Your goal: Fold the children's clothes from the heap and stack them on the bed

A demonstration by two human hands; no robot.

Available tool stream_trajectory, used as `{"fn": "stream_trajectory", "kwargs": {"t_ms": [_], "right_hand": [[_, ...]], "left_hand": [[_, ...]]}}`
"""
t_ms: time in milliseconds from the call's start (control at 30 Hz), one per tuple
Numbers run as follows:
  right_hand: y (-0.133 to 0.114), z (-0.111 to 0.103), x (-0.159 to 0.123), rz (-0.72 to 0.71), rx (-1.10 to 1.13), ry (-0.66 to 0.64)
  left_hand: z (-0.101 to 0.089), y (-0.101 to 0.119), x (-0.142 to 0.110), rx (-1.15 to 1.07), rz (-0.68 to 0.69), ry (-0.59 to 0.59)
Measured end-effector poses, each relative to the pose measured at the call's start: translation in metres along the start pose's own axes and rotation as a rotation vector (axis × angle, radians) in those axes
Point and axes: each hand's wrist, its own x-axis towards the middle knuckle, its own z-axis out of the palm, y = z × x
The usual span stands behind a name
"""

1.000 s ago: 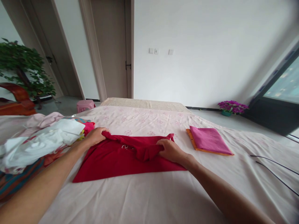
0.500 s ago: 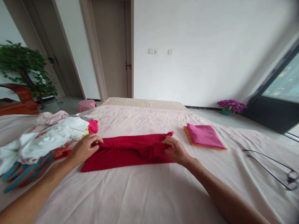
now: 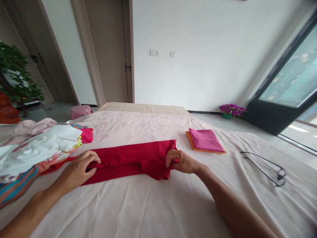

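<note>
A red garment [image 3: 133, 160] lies folded into a long band across the pale pink bed sheet [image 3: 138, 211]. My left hand [image 3: 76, 170] is closed on its left end, fingers curled over the folded edge. My right hand [image 3: 180, 161] pinches the right end, where the cloth bunches up. Both forearms reach in from the bottom of the view.
A heap of mixed clothes [image 3: 37, 148] sits on the bed at the left. A folded pink cloth on an orange one [image 3: 204, 140] lies to the right. A black clothes hanger [image 3: 268, 167] rests further right. A pink stool [image 3: 79, 111], a plant and doors stand beyond.
Both hands have drawn the far edge of the red garment toward me, folding it into a narrower band. The view has shifted slightly right.
</note>
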Motion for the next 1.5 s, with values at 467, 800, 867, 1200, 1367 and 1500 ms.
{"fn": "stream_trajectory", "kwargs": {"t_ms": [467, 800, 867, 1200, 1367, 1500], "right_hand": [[0.015, -0.003, -0.007, 0.597, -0.526, 0.19], [0.016, -0.019, 0.028, 0.419, 0.355, 0.391], [0.014, -0.033, 0.045, 0.394, 0.52, 0.431], [0.025, -0.054, 0.104, 0.36, -0.183, 0.5], [0.024, -0.047, 0.081, 0.246, -0.465, 0.492], [0.023, -0.034, 0.046, 0.173, -0.434, 0.5]], "left_hand": [[0.004, -0.015, -0.004, 0.019, -0.08, 0.086], [-0.027, -0.003, 0.032, 0.086, -0.324, 0.114], [-0.037, -0.002, 0.047, 0.088, -0.44, 0.077], [-0.052, -0.017, 0.08, -0.043, -0.587, 0.021], [-0.048, -0.017, 0.065, -0.098, -0.624, 0.025], [-0.037, -0.018, 0.035, -0.171, -0.532, 0.058]]}}
